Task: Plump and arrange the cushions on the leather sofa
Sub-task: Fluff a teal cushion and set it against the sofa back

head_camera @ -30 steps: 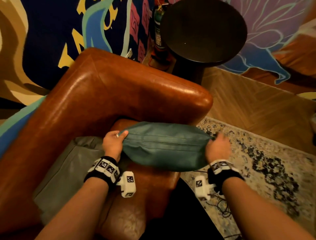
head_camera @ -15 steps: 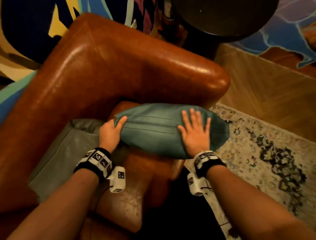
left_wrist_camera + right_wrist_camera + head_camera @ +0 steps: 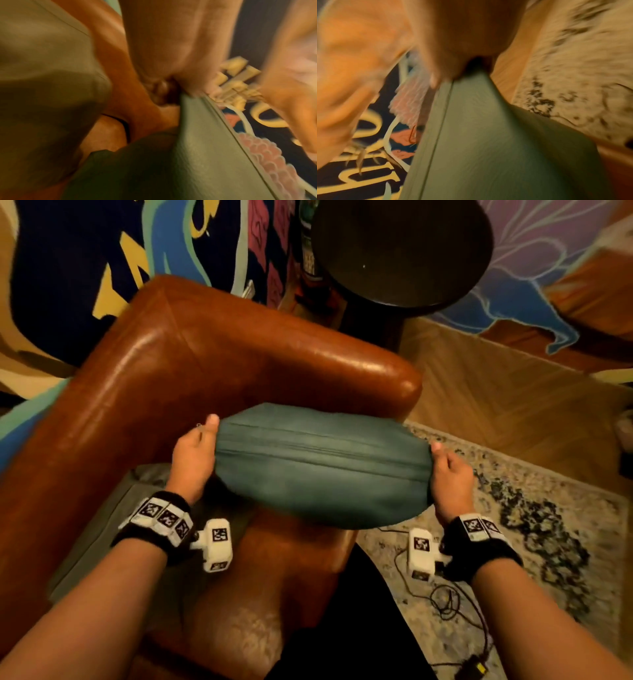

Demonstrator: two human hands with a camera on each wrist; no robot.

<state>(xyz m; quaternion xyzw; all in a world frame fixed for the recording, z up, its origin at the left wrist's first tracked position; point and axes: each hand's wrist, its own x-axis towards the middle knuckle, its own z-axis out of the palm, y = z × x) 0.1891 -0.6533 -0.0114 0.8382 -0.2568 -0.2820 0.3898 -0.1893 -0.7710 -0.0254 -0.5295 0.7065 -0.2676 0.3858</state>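
A teal cushion (image 3: 322, 463) with a zip seam along its top is held edge-up above the seat corner of the brown leather sofa (image 3: 212, 371). My left hand (image 3: 195, 451) grips its left end and my right hand (image 3: 448, 470) grips its right end, thumbs on top. The blurred left wrist view shows the teal cushion (image 3: 205, 148) meeting the palm, and the right wrist view shows the cushion (image 3: 479, 135) running away from the fingers. A grey-green cushion (image 3: 99, 542) lies on the seat to the left, also seen as the grey-green cushion (image 3: 42, 67).
A dark round side table (image 3: 400, 251) stands behind the sofa arm. A patterned rug (image 3: 534, 525) covers the wooden floor (image 3: 496, 392) on the right, with a black cable (image 3: 445, 601) on it. A painted mural wall (image 3: 102, 251) runs behind the sofa.
My right hand has left the cushion's face, where it pressed flat, and now grips the right end. The cushion sits higher in view, held between both hands.
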